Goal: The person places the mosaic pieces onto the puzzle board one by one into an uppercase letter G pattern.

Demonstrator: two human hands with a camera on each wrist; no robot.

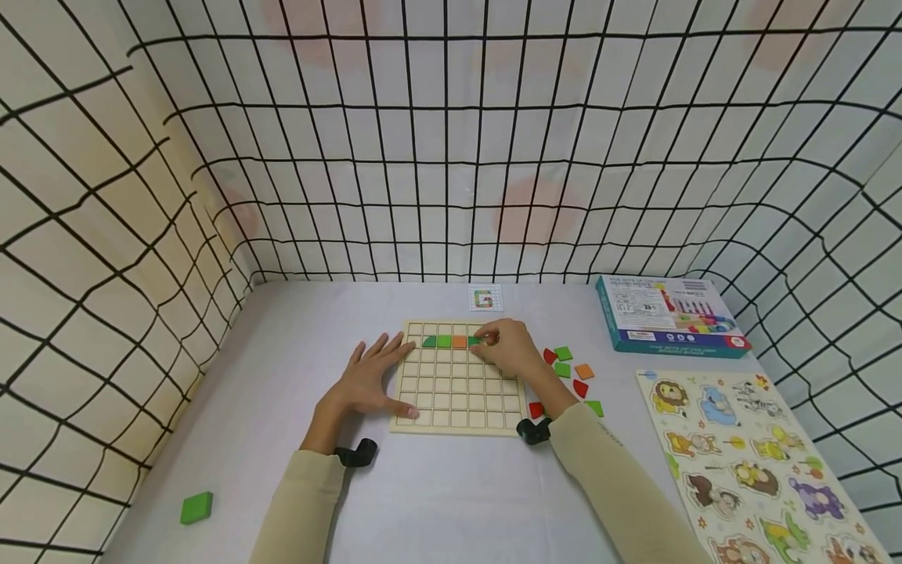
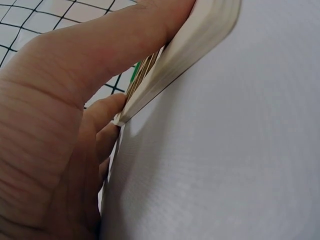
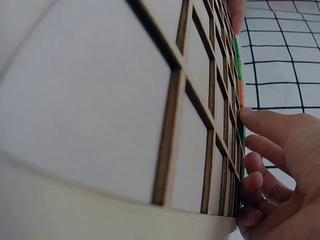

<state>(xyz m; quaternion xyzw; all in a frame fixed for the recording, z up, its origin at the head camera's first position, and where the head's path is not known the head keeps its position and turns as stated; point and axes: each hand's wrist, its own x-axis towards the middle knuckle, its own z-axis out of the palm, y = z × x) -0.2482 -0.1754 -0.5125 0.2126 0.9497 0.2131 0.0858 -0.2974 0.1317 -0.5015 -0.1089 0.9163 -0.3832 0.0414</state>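
Note:
A wooden grid board (image 1: 451, 392) lies on the table. My left hand (image 1: 369, 377) is spread at its left side, with fingers at the upper left edge and the thumb on the lower left corner. In the second row sit a dark green curved tile (image 1: 430, 342), a light green square tile (image 1: 444, 341) and an orange square tile (image 1: 460, 341). Right of the orange one, my right hand (image 1: 506, 346) pinches a green tile (image 1: 474, 341) between thumb and index finger at its cell. The right wrist view shows this green tile (image 3: 243, 133) partly hidden by fingertips.
Loose red, green and orange tiles (image 1: 583, 371) lie right of the board, some beside the right forearm. A pattern card (image 1: 486, 298) with a G lies behind it. A box (image 1: 672, 317) and an animal puzzle board (image 1: 694, 415) are at right, a green block (image 1: 196, 507) at front left. Netting surrounds the table.

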